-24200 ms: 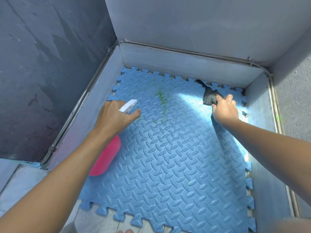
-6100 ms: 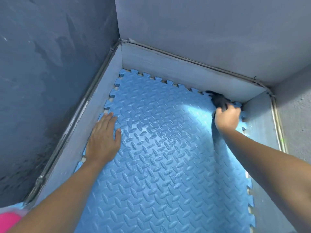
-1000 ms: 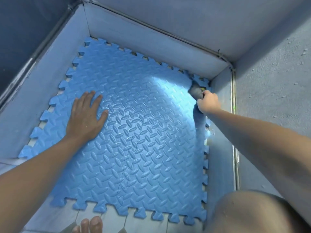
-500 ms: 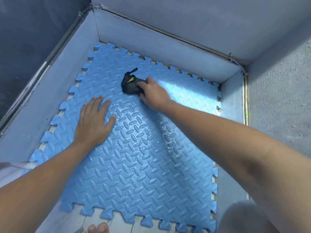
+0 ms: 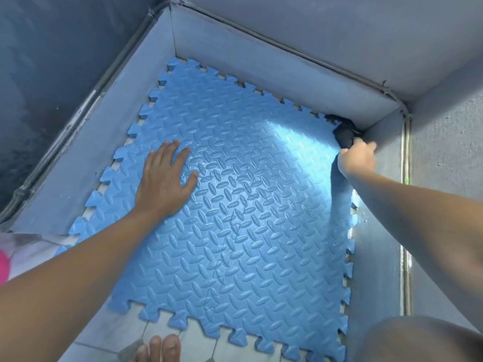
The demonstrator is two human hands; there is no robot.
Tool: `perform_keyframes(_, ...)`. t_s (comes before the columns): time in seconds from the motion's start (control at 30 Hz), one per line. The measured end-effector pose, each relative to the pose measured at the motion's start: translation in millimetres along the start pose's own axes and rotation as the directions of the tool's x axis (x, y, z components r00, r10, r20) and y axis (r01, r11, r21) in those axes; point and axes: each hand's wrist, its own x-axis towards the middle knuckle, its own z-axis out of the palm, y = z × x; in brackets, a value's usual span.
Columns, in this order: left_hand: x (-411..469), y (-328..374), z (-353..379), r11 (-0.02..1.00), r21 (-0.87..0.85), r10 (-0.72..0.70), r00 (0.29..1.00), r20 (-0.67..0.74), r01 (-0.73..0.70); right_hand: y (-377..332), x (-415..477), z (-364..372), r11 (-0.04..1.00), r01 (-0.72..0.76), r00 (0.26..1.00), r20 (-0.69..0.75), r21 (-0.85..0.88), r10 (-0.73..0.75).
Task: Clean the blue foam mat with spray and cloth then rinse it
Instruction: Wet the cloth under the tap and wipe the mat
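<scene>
The blue foam mat (image 5: 235, 231), embossed and with puzzle-cut edges, lies flat in a walled floor corner. My left hand (image 5: 164, 181) rests palm down on its left part, fingers spread, holding nothing. My right hand (image 5: 356, 158) is at the mat's far right corner, closed on a dark cloth (image 5: 343, 134) that presses into that corner against the wall. A sliver of the pink spray bottle (image 5: 3, 267) shows at the left edge of the view.
Grey low walls (image 5: 261, 53) hem the mat in at the left, back and right. Tiled floor (image 5: 167, 333) shows in front of the mat, with my toes (image 5: 159, 348) on it. My knee (image 5: 418, 340) is at the bottom right.
Half a second ago my right hand held the cloth near the mat's middle back; it has swept right into the far right corner. My left hand stays pressed on the mat.
</scene>
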Motion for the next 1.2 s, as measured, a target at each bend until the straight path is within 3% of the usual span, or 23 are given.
perform_keyframes(0.13, 3, -1, -2, 1.000, -0.021, 0.010, 1.000, 0.020, -0.010, -36, -23, 11, 0.995, 0.090, 0.996, 0.001, 0.052, -0.090)
perform_keyframes(0.3, 0, -4, -6, 0.988, -0.154, -0.002, 0.998, 0.055, 0.010, -110, -67, 22, 0.908, 0.396, 0.912, 0.054, 0.140, -0.406)
perform_keyframes(0.4, -20, -6, -24, 0.942, -0.331, -0.067, 0.997, -0.039, 0.050, -152, -110, 35, 0.809, 0.562, 0.811, 0.077, 0.174, -0.580)
perform_keyframes(0.53, -85, -28, -66, 0.919, -0.375, -0.205, 0.962, -0.183, 0.125, -192, -182, 51, 0.651, 0.727, 0.639, 0.132, 0.218, -0.758)
perform_keyframes(0.63, -137, -58, -99, 0.918, -0.327, -0.307, 0.925, -0.224, 0.225, -212, -241, 56, 0.535, 0.798, 0.500, 0.192, 0.277, -0.845)
perform_keyframes(0.77, -192, -75, -145, 0.967, -0.110, -0.254, 0.925, -0.283, 0.232, -225, -313, 55, 0.370, 0.849, 0.257, 0.318, 0.376, -0.913)
perform_keyframes(0.83, -213, -81, -172, 0.890, -0.149, -0.456, 0.839, -0.296, 0.431, -225, -344, 52, 0.320, 0.820, 0.134, 0.385, 0.474, -0.913)
perform_keyframes(0.93, -240, -89, -197, 0.589, -0.375, -0.808, 0.520, -0.277, 0.716, -225, -384, 53, 0.350, 0.697, 0.053, 0.443, 0.626, -0.895)
perform_keyframes(1.0, -247, -101, -199, 0.453, -0.481, -0.891, 0.361, -0.274, 0.751, -227, -408, 53, 0.399, 0.570, 0.079, 0.436, 0.718, -0.896)
perform_keyframes(1.07, -250, -116, -200, 0.383, -0.564, -0.923, 0.282, -0.262, 0.732, -236, -438, 52, 0.448, 0.431, 0.171, 0.417, 0.783, -0.893)
perform_keyframes(1.13, -246, -128, -198, 0.395, -0.612, -0.918, 0.326, -0.228, 0.685, -250, -465, 52, 0.506, 0.295, 0.282, 0.433, 0.810, -0.856)
perform_keyframes(1.2, -240, -133, -197, 0.391, -0.636, -0.913, 0.369, -0.176, 0.665, -266, -486, 54, 0.504, 0.247, 0.339, 0.414, 0.827, -0.845)
